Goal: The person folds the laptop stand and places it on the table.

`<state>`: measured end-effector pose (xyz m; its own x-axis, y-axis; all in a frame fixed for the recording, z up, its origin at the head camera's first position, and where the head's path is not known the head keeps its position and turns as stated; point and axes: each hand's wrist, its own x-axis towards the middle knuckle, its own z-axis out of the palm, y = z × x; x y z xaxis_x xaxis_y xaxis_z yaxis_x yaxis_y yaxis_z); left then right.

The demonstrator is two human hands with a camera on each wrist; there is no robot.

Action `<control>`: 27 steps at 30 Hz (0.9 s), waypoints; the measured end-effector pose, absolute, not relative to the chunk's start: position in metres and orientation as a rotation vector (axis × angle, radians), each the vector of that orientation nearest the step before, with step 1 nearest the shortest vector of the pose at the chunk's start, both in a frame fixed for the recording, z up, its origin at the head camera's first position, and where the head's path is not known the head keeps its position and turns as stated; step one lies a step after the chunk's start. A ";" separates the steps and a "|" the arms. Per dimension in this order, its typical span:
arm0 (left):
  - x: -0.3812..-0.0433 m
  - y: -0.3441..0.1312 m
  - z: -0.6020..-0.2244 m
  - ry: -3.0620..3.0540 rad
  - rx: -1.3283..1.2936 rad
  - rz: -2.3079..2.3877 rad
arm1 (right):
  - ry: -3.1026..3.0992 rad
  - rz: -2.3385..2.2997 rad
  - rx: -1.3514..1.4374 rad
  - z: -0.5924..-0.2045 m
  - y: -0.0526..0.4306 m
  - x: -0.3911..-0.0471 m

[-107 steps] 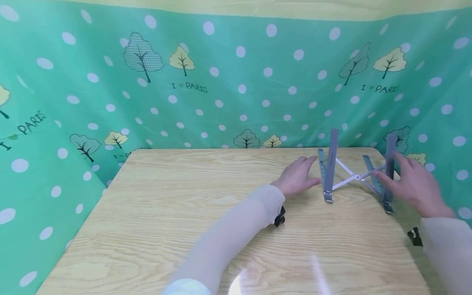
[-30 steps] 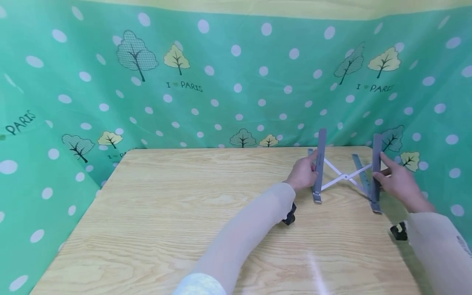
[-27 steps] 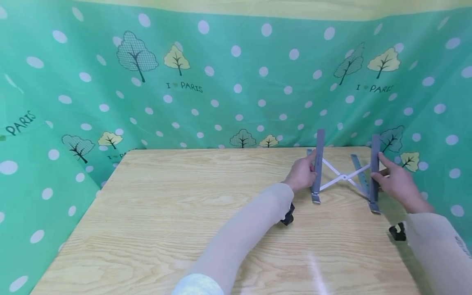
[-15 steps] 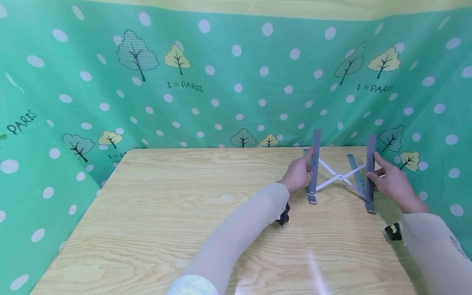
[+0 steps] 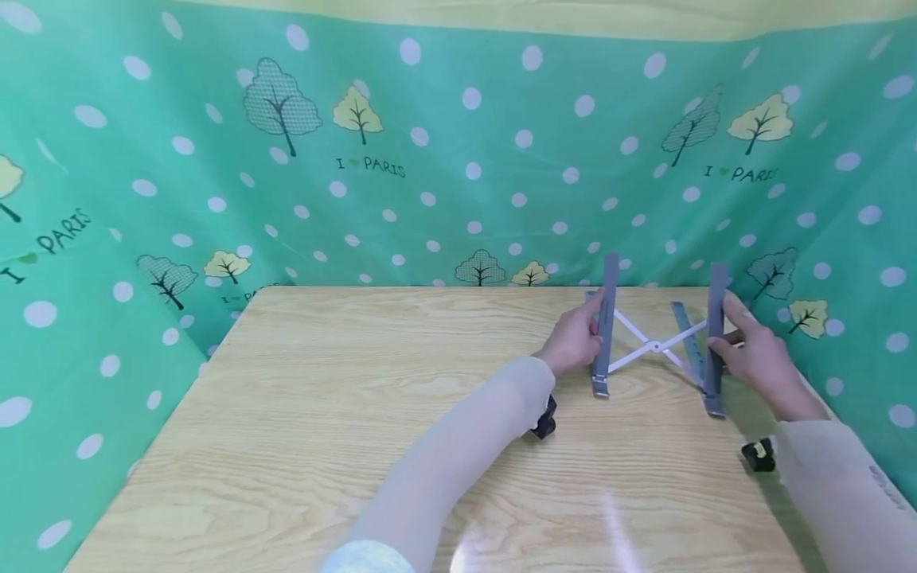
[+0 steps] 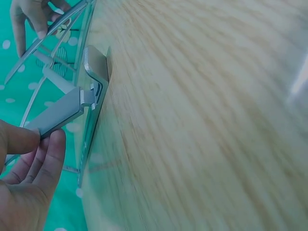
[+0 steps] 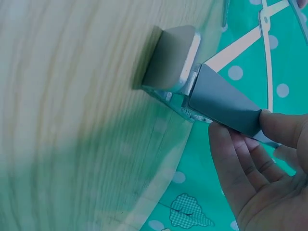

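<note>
A grey metal folding laptop stand [image 5: 656, 347] is spread open at the back right of the wooden table, its white cross braces forming an X. My left hand [image 5: 571, 341] pinches the left support arm [image 6: 60, 113] between thumb and fingers, as the left wrist view shows close up. On the other side my right hand [image 5: 762, 362] grips the right support arm [image 7: 224, 101], thumb on top and fingers beneath. Both arms slope up from bent front lips, one of which, a front lip [image 7: 171, 57], sits close over the table in the right wrist view.
The wooden table [image 5: 322, 430] reaches far to the left of the stand. Its right edge runs just beneath my right forearm. A green polka-dot curtain [image 5: 430, 159] hangs behind and at both sides. Black wrist cameras [image 5: 759, 455] hang below the sleeves.
Earlier both hands were spread beside the stand; then they took hold of its two arms. The stand has since slid left along the table, away from the right edge, with both hands on it.
</note>
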<state>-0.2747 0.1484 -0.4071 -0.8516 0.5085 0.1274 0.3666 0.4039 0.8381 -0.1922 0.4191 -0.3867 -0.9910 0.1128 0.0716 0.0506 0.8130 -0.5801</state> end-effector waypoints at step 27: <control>-0.271 0.117 -0.405 2.478 0.753 1.453 | -2.889 0.956 -0.121 -0.384 0.386 -0.193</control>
